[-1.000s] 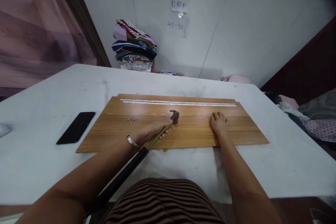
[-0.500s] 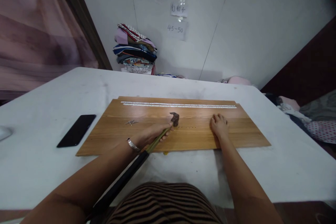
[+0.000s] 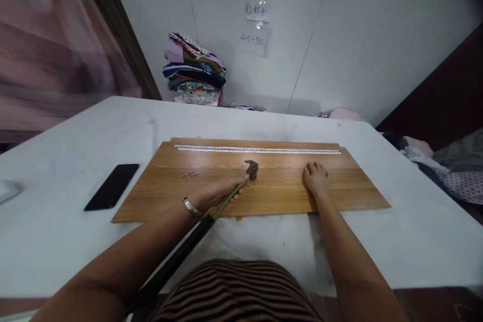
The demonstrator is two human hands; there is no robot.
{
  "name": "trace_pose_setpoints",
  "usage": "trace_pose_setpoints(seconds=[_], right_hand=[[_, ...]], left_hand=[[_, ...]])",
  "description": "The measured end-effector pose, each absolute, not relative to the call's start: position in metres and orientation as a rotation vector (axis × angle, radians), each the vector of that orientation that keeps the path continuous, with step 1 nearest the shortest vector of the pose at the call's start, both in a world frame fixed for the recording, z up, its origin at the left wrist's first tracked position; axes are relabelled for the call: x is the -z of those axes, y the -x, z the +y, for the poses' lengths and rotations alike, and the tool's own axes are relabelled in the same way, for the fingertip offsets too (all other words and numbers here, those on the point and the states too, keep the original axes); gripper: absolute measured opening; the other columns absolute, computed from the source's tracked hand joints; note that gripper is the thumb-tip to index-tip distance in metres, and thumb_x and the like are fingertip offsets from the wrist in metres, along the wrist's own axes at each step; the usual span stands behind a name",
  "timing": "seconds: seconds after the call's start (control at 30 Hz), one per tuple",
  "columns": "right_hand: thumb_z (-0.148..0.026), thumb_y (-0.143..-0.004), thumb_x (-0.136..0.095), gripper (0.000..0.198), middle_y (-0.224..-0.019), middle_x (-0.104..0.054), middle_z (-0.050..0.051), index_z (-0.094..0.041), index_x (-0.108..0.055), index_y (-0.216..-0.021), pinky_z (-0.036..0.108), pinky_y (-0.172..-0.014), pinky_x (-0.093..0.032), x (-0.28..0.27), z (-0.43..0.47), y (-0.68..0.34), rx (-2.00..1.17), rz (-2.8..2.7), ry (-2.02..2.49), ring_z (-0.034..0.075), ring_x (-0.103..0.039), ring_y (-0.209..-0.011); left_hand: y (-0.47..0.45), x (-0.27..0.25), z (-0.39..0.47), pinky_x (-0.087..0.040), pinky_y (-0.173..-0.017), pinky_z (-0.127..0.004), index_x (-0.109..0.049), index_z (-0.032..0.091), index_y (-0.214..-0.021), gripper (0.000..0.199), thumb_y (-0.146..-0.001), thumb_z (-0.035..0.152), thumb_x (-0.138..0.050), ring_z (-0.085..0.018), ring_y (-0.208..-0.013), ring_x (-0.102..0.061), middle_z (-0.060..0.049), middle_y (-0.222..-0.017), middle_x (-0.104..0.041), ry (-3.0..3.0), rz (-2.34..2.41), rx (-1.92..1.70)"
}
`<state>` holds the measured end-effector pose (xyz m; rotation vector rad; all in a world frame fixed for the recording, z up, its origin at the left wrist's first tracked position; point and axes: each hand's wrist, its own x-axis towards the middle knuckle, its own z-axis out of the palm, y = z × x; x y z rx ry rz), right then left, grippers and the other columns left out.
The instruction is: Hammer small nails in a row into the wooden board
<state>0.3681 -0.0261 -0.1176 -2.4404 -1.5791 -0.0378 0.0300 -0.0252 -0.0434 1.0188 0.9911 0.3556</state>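
Observation:
My left hand [image 3: 230, 187] is wrapped round the handle of a claw hammer [image 3: 252, 170], close under its rusty head. The long handle runs back along my forearm and ends in a black grip. The hammer head is over the middle of a wooden board [image 3: 166, 201]; whether it touches the wood I cannot tell. A short row of small dark marks, nails or holes, runs right from the head. On the right part of the board rests my right hand [image 3: 316, 179], fingers apart and slightly bent. Left of the hammer lies a small pile of nails [image 3: 190, 175].
Two white measuring strips [image 3: 260, 150] lie along the board's far side. A black phone [image 3: 112, 187] is left of the board on the white table [image 3: 68, 161]. Folded clothes [image 3: 196, 68] are stacked by the wall, where two paper notes [image 3: 255, 42] hang. A white object [image 3: 8, 190] sits far left.

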Motion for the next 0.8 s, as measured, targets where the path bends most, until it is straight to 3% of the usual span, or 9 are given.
trace_pose_setpoints(seconds=[0.27,0.8], right_hand=[[-0.032,-0.096,-0.034,0.042,-0.141,-0.052,0.013,-0.019,-0.059,-0.127,0.045,-0.104,-0.03,0.117,-0.027,-0.367,0.05,-1.579,2.438,0.027,-0.042,-0.129],[-0.032,-0.096,-0.033,0.043,-0.143,-0.05,0.013,-0.019,-0.059,-0.128,0.046,-0.105,-0.028,0.118,-0.028,-0.367,0.057,-1.575,2.436,0.027,-0.041,-0.13]], left_hand=[[-0.029,0.045,-0.023,-0.02,-0.044,-0.022,-0.051,0.016,-0.091,0.034,-0.089,0.051,-0.05,-0.005,-0.045,-0.036,0.005,-0.062,-0.044,-1.009,1.001,-0.348],[-0.029,0.051,-0.022,-0.021,-0.044,-0.023,-0.052,0.017,-0.091,0.039,-0.084,0.056,-0.054,-0.006,-0.047,-0.036,0.004,-0.061,-0.045,-0.995,1.019,-0.319]])
